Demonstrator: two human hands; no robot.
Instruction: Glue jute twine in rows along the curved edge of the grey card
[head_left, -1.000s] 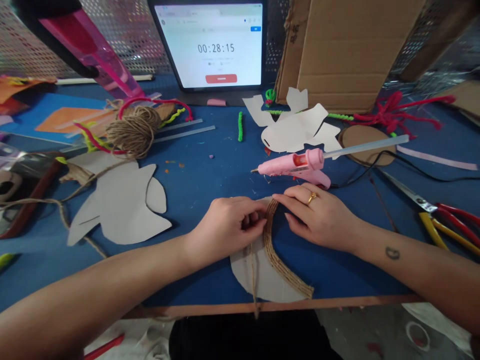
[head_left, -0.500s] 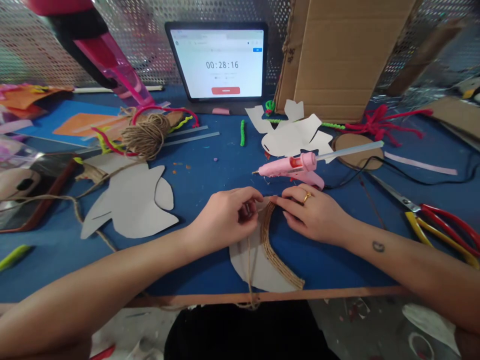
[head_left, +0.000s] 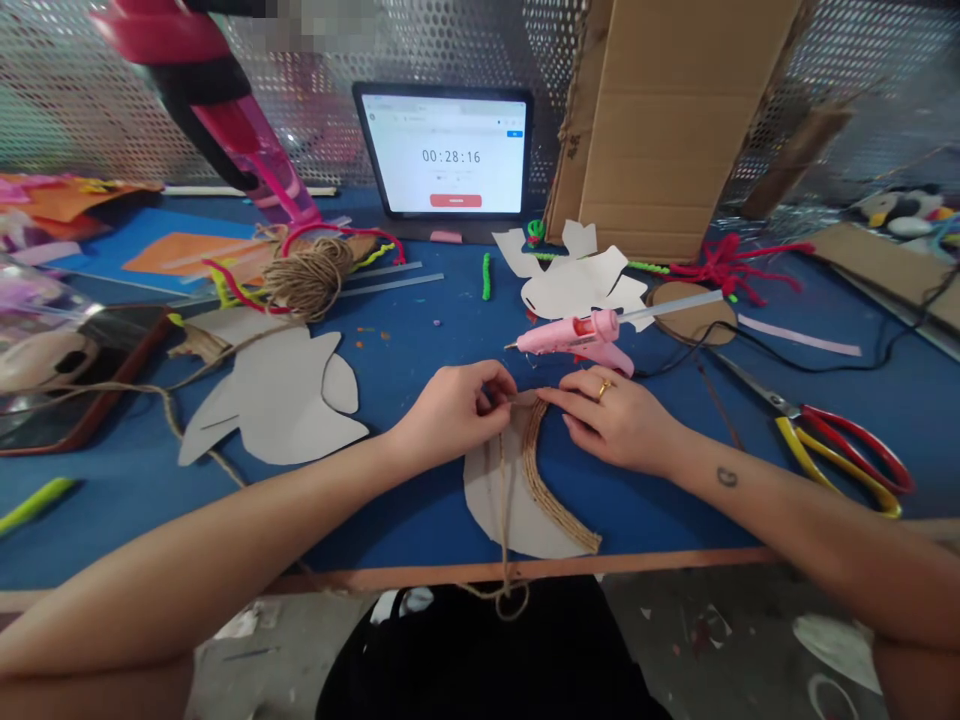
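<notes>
A grey card cutout [head_left: 491,500] lies at the near edge of the blue table [head_left: 420,340]. Rows of jute twine [head_left: 544,485] are laid in a curved band along its right side. My left hand [head_left: 450,410] is closed in a pinch on the loose twine strand [head_left: 504,510], which runs down over the card and hangs off the table edge. My right hand [head_left: 619,420] rests on the top of the twine band, fingers together and pressing it down, a ring on one finger. A pink glue gun [head_left: 577,335] lies just behind both hands.
A tablet [head_left: 450,150] showing a timer stands at the back beside a cardboard sheet [head_left: 675,110]. A twine ball [head_left: 307,275], a larger grey cutout [head_left: 277,400], white cutouts [head_left: 577,275], red-and-yellow scissors [head_left: 832,440], pipe cleaners and a pink bottle [head_left: 225,110] lie around.
The view has pulled back and tilted up. My left hand has drawn the strand to the top of the band, and more twine now hangs off the table edge. The timer advanced one second.
</notes>
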